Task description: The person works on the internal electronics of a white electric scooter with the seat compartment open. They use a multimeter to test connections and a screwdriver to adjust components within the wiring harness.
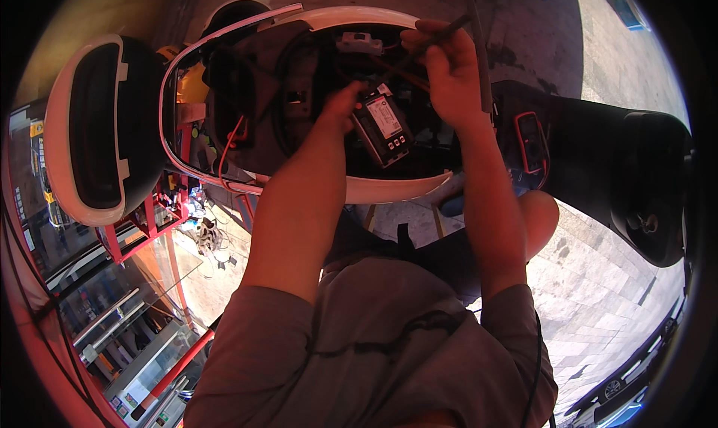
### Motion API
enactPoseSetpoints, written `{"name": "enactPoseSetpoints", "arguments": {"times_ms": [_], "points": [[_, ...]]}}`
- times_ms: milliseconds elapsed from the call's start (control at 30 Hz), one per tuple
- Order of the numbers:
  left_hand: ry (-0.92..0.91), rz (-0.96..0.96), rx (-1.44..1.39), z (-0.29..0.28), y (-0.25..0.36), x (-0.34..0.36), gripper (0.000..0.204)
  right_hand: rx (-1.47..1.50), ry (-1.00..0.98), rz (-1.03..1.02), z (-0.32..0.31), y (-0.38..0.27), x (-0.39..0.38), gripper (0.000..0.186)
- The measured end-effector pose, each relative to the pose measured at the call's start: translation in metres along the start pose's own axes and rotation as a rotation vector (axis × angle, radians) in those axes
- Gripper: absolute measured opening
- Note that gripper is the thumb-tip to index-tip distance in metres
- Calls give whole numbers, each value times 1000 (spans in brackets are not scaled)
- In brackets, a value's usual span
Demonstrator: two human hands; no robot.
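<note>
An open scooter body [366,191] with pale side panels lies in front of me. Inside it sits a black box-shaped electronic module [385,121] with a white label and several small light squares at its near end, tilted. My left hand [344,105] is closed at the module's far left end, where dark leads meet it; the fingertips are partly hidden. To the right, my right hand [452,72] grips a long thin dark cable-like piece [451,30] between thumb and fingers; its lower end fades into shadow. Beyond the module is a small white box-shaped part [357,43].
A red-rimmed multimeter [531,142] rests on the black seat [598,140] at right. At left stands a pale, black-lined top case [86,129]. Red wires [228,151] hang over the body's left edge. A red rack [146,222] stands beneath, near glass display cases.
</note>
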State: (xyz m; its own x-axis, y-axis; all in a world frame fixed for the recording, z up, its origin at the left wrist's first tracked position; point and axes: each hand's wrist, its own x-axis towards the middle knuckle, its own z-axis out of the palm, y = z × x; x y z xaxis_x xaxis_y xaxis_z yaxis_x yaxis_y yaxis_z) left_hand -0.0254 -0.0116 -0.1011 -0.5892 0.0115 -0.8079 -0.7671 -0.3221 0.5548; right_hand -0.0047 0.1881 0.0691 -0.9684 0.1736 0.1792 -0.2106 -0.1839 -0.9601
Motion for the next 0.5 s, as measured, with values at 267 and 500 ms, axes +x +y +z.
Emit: {"name": "enactPoseSetpoints", "arguments": {"times_ms": [267, 500], "points": [[-83, -14, 2, 4, 4, -7, 29, -500, 41, 25, 0, -16, -6, 26], [-88, -16, -7, 6, 5, -12, 27, -158, 60, -1, 5, -4, -1, 23]]}}
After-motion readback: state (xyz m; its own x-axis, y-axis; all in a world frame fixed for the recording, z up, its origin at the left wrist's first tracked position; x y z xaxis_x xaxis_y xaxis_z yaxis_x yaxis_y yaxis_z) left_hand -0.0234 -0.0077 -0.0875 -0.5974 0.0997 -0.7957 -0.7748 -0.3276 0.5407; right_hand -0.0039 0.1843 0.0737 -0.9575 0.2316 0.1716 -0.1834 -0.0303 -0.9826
